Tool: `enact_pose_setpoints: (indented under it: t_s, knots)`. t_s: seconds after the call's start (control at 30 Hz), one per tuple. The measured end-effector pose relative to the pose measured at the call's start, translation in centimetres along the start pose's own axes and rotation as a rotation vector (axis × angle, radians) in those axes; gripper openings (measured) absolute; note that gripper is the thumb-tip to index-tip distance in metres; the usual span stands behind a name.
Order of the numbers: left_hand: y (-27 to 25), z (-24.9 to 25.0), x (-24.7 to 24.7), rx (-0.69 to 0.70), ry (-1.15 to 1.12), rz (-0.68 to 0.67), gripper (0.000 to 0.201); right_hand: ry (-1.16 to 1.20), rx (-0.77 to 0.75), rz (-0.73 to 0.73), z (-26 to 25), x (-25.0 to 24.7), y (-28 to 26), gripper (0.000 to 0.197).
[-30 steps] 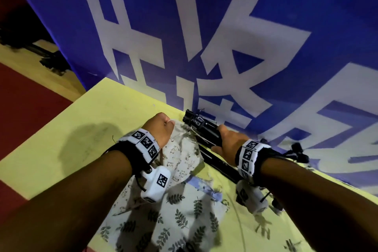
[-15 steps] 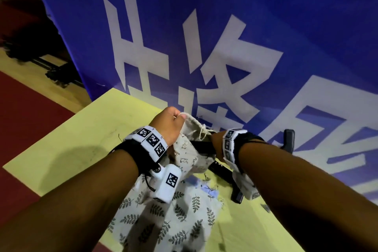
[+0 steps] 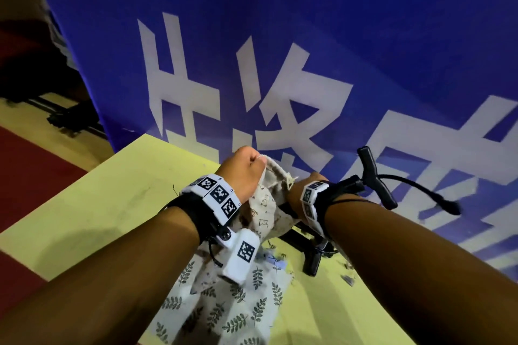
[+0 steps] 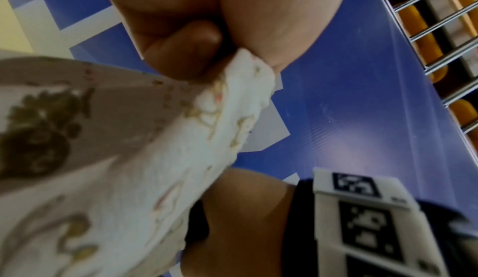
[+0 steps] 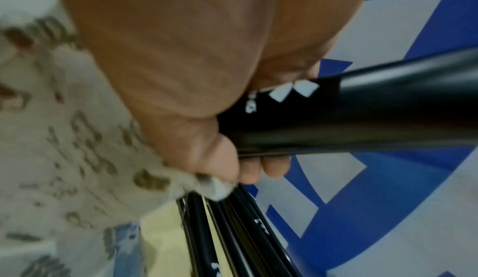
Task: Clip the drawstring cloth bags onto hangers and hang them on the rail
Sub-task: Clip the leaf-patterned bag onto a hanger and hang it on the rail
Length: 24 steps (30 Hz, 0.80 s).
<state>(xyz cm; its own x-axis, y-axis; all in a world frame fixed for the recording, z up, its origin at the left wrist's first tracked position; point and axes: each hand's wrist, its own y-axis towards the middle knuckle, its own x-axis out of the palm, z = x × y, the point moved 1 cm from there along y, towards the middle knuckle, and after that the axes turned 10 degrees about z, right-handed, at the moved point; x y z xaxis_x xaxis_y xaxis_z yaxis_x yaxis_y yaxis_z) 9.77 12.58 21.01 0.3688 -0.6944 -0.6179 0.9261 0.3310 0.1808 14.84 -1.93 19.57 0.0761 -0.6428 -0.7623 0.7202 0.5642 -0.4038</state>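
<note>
early stage: left hand pinched the top edge of a cloth bag lifted off the table, right hand gripped a black hanger; nothing visibly clipped, no rail in view.

Blue banner with large white characters behind a yellow table; red floor at left.

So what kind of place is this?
Probably a staged indoor work station, not a home: a yellow table stands against a big blue banner with white characters, and a wire rack shows beside it.
</note>
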Motion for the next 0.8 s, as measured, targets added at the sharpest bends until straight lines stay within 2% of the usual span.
enact_pose_setpoints:
  t_s: [0.13, 0.23, 0.3, 0.37, 0.57, 0.7, 0.8]
  knots:
    - [-0.6, 0.6, 0.4, 0.019, -0.004, -0.014, 0.024, 0.200, -0.045, 0.137, -0.7, -2.1, -1.1, 0.045]
    - [-0.7, 1.1, 0.3, 0.032, -0.005, -0.016, 0.023, 0.166, -0.056, 0.027, -1.3, -1.9, -1.6, 0.052]
    - [-0.8, 1.2, 0.3, 0.027, -0.007, -0.018, 0.022, 0.132, -0.042, 0.013, -1.3, -2.3, -2.3, 0.063]
    - [-0.7, 1.2, 0.4, 0.025, -0.005, -0.013, 0.022, 0.099, -0.026, 0.010, -0.8, -2.7, -2.8, 0.066]
    - [-0.9, 1.6, 0.3, 0.033, -0.005, 0.004, 0.022, 0.114, 0.088, -0.015, 1.6, -1.9, -4.6, 0.010]
    - [-1.2, 2.5, 0.7, 0.036, -0.013, -0.002, 0.022, 0.113, 0.021, 0.074, 0.4, -2.4, -4.9, 0.042]
    - [-1.1, 3.2, 0.8, 0.039, -0.029, -0.012, 0.020, 0.146, 0.033, 0.024, -0.4, -2.2, -4.6, 0.055]
